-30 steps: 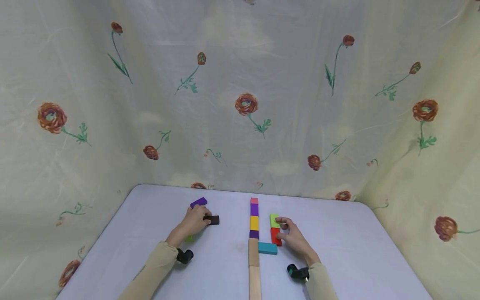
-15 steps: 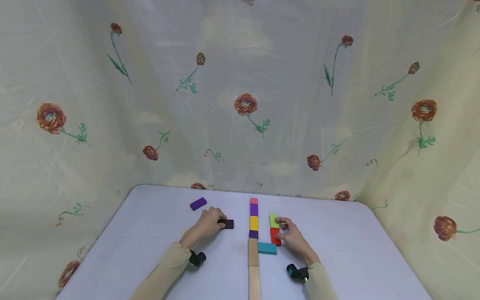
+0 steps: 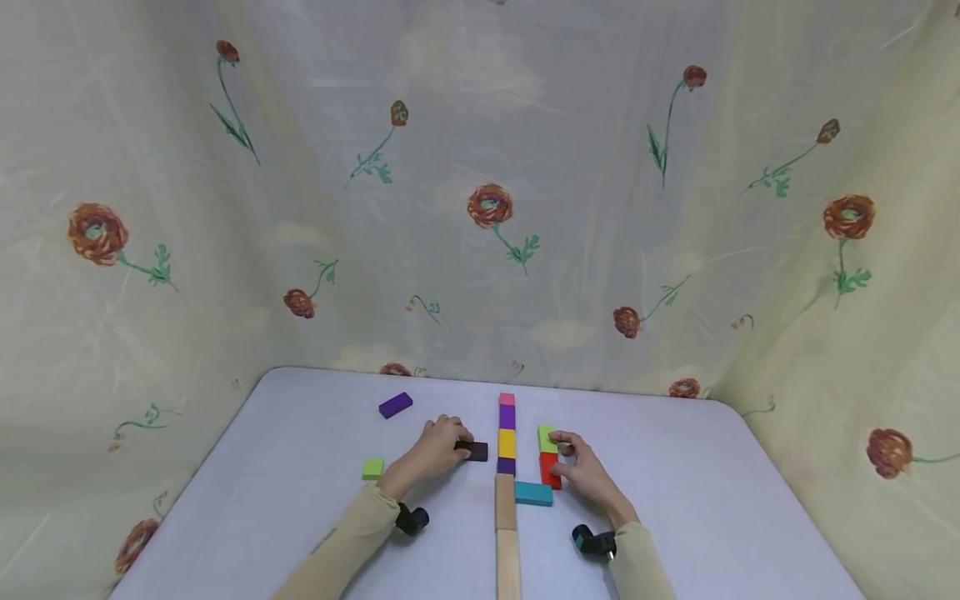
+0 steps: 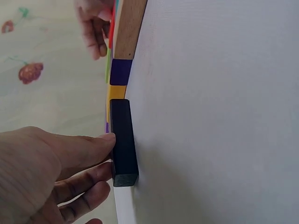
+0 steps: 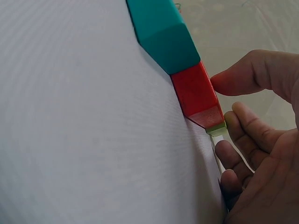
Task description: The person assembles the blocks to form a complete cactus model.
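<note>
My left hand (image 3: 437,450) pinches a black block (image 3: 476,451) between thumb and fingers, just left of a line of blocks. In the left wrist view, the black block (image 4: 123,144) overlaps the line's yellow block (image 4: 117,92). Across the line, my right hand (image 3: 588,479) lies against two blocks set end to end, a red block (image 3: 551,472) and a lime green block (image 3: 547,437). The right thumb touches the red one's side, and the index finger reaches the green one. A teal block (image 3: 533,494) sits crosswise between the line and the red block.
The line holds a pink block (image 3: 507,399), purple and yellow blocks, and wooden blocks (image 3: 506,502) nearest me. To the left lie a loose purple block (image 3: 395,405) and a small lime green block (image 3: 372,469). A flowered cloth (image 3: 360,250) hangs behind the white table (image 3: 675,467).
My left hand has carried the black block rightward, close to the line of blocks, uncovering the small lime green block on the left. My right hand has stayed in place.
</note>
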The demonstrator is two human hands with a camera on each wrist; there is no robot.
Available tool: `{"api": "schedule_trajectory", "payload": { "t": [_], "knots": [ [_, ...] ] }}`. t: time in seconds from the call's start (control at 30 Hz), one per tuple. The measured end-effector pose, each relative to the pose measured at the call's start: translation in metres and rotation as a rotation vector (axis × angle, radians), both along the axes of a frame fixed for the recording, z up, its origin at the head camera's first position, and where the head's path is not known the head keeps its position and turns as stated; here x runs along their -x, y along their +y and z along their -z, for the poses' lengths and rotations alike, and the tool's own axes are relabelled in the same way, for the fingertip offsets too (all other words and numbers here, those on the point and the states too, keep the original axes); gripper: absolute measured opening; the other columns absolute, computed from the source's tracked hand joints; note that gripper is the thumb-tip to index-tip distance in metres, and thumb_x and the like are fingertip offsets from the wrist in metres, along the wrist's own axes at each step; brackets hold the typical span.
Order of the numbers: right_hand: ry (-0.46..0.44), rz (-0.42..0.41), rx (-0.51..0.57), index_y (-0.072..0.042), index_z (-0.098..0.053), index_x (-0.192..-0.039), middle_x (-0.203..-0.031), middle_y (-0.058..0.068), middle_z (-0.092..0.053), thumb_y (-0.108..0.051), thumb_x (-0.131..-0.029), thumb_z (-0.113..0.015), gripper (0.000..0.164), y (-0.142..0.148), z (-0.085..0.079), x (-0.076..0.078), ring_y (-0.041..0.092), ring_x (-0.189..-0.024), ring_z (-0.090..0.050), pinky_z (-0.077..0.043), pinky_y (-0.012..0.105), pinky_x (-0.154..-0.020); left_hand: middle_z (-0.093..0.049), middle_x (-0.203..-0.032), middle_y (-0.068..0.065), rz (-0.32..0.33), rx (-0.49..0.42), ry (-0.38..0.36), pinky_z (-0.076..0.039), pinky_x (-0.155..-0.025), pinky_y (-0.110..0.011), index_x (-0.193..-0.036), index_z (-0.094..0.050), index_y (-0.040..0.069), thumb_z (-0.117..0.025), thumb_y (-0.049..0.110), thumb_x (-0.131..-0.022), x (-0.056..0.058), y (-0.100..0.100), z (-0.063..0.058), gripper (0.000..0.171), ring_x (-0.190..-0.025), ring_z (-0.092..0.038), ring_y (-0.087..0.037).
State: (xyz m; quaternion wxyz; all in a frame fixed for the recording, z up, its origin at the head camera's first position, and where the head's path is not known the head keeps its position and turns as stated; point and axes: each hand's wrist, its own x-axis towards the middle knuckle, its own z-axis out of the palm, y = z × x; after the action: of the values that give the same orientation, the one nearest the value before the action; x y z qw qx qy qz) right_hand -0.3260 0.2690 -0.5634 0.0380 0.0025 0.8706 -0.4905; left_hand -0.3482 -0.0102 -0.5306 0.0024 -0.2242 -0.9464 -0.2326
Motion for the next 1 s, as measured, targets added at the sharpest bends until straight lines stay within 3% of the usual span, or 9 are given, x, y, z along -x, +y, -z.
{"api": "schedule_trajectory", "payload": {
  "t": [0.3, 0.5, 1.0],
  "knots": [
    [0.011, -0.003, 0.002, -0.010, -0.048, -0.134, -0.133, 0.013, -0.048, -0.005, -0.084, -0.063, 0.053, -0.001, -0.002, 0.000, 0.032, -0.123, -0.040, -0.033, 0.056, -0.105, -0.065, -0.102, -0.003, -0.007, 0.019, 0.008, -0.038, -0.095, -0.048, -0.106, -0.074, 0.010, -0.070, 0.018, -0.089, 0.003, 0.009, 0.004, 0.019, -0.097, -0.052, -0.019],
    [0.016, -0.009, 0.007, -0.010, -0.048, -0.134, -0.133, 0.011, -0.050, -0.004, -0.084, -0.063, 0.053, -0.001, 0.000, 0.001, 0.030, -0.122, -0.040, -0.034, 0.055, -0.104, -0.065, -0.102, -0.002, 0.001, 0.009, 0.016, -0.038, -0.091, -0.043, -0.106, -0.074, 0.011, -0.069, 0.018, -0.090, 0.004, 0.011, 0.007, 0.019, -0.096, -0.051, -0.017],
    [0.023, -0.006, -0.002, -0.010, -0.047, -0.134, -0.133, 0.010, -0.050, -0.003, -0.084, -0.062, 0.053, 0.000, 0.003, 0.001, 0.030, -0.122, -0.040, -0.034, 0.055, -0.105, -0.065, -0.108, -0.003, 0.002, -0.003, 0.010, -0.037, -0.096, -0.047, -0.109, -0.073, 0.010, -0.068, 0.017, -0.090, 0.000, 0.015, 0.006, 0.021, -0.101, -0.052, -0.019]
  ]
}}
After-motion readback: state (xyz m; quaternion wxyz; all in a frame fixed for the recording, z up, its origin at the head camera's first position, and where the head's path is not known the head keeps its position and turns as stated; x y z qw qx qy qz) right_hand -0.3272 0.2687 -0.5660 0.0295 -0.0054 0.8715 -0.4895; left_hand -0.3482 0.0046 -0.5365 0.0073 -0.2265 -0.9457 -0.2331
